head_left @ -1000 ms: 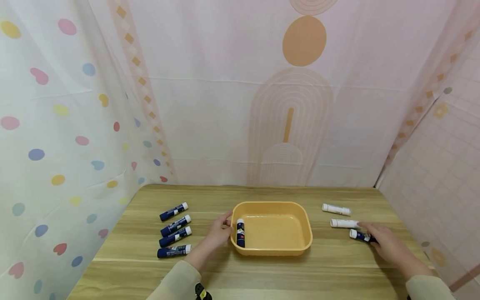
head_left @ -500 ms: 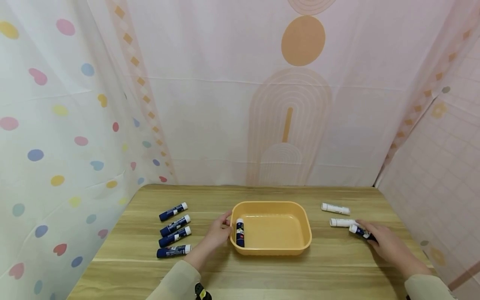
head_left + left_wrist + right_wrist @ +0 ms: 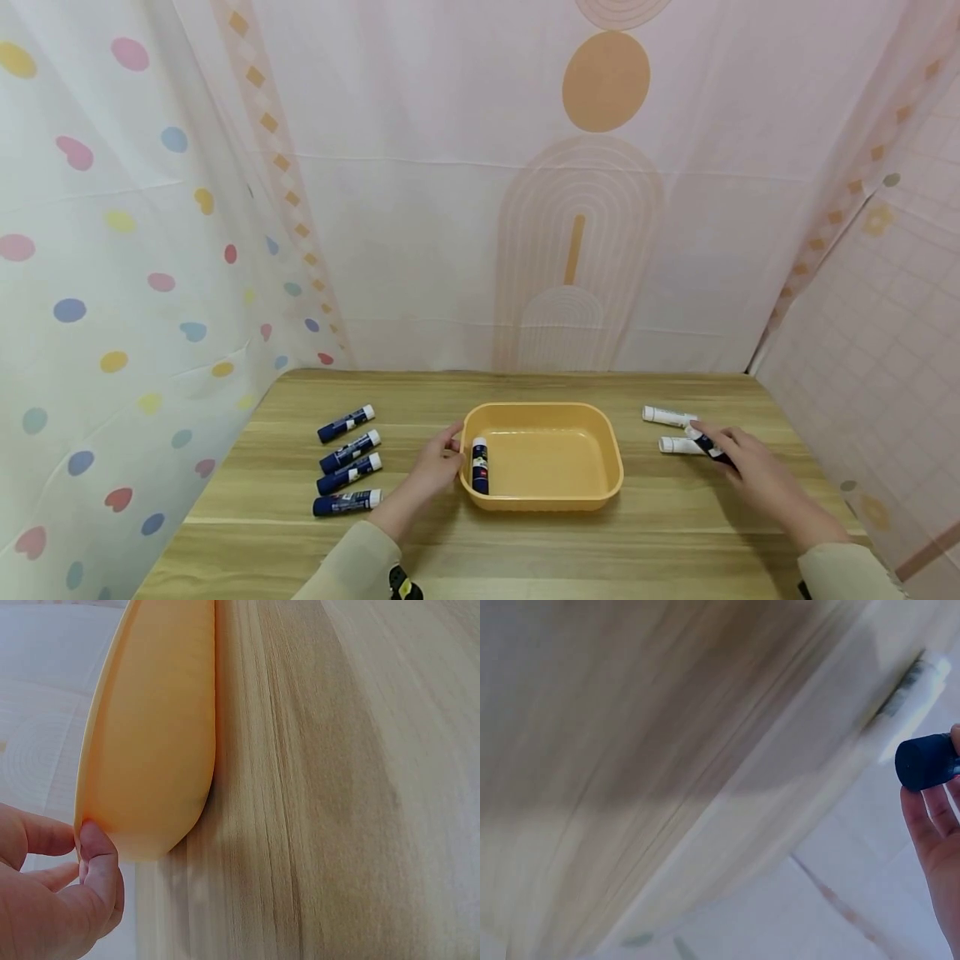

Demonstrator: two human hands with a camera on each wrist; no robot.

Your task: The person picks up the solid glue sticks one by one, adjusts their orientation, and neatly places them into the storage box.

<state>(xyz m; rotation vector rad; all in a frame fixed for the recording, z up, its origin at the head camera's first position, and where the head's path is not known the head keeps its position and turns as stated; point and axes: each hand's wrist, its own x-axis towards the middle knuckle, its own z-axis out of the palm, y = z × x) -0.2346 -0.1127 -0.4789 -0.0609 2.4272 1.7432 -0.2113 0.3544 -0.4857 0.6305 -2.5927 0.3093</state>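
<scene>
My left hand (image 3: 433, 463) pinches the left rim of a yellow tray (image 3: 542, 503); in the left wrist view its thumb and fingers (image 3: 97, 844) hold the tray's edge. One dark blue glue stick with a white cap (image 3: 480, 468) lies in the tray along its left side. On the right, my right hand (image 3: 761, 479) grips another dark blue stick (image 3: 709, 445), raised above two white sticks (image 3: 670, 417) (image 3: 679, 446) on the table. The right wrist view shows the held stick's blue end (image 3: 924, 761) above the fingertips, near a white stick (image 3: 915, 701).
Several dark blue glue sticks with white caps (image 3: 348, 473) lie in a column on the wooden table (image 3: 540, 554), left of my left hand. Patterned curtains (image 3: 420, 250) stand behind the table and along both sides.
My right hand has lifted the dark blue stick and moved it left and toward the back, over the white sticks. The left hand stays on the tray rim.
</scene>
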